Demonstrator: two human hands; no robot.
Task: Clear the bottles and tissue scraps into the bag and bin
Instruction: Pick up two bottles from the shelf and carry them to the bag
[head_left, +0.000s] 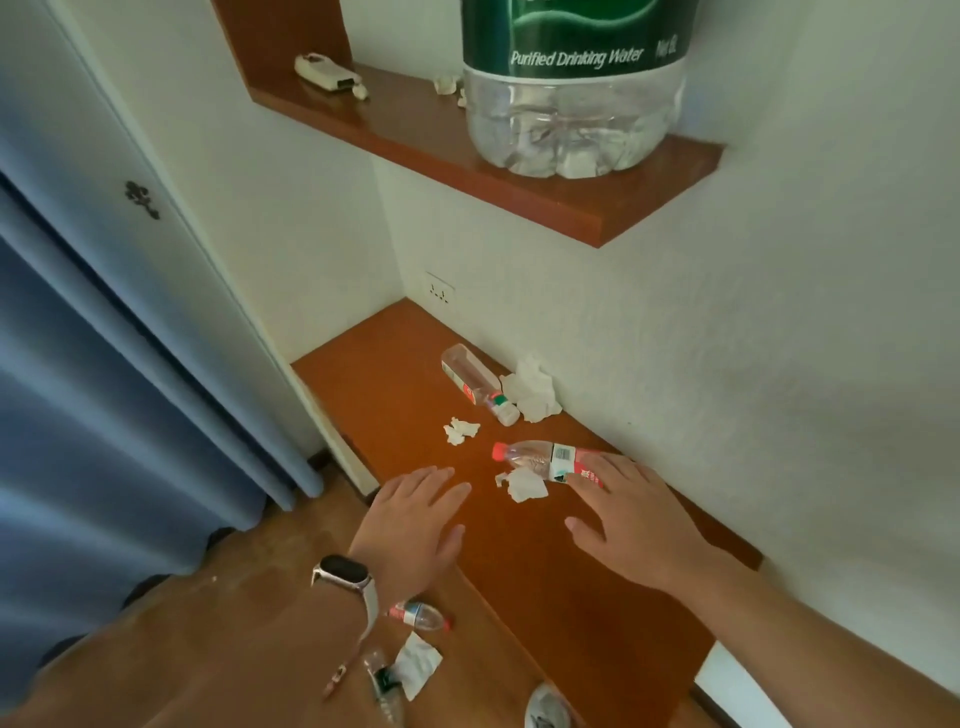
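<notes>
Head view looks down on a smooth reddish-brown wooden table (597, 597) set low against a rough white wall. The left grip (415, 519), a bare hand with a band watch (345, 571) at the wrist, is released, its fingers straight and spread above the table's near edge. The right grip (628, 525) is released too, fingers splayed, their tips at the base end of a clear plastic red-capped bottle (540, 460) lying on its side; whether they touch it I cannot tell. A crumpled white tissue scrap (524, 483) lies just beside that bottle, between the two grips. Farther back lie a smaller scrap (460, 430), a clear white-capped bottle (475, 382) on its side, and a bigger tissue wad (532, 389) against the wall. On the wood floor (234, 623) near the left wrist lie a red-labelled bottle (418, 616), a flat tissue (418, 662) and another clear bottle (384, 686), partly hidden by the forearm. Above, a wooden shelf (597, 218) carries a big ribbed water jug (571, 104) with a green label. Blue curtain (104, 415) folds hang at left.
</notes>
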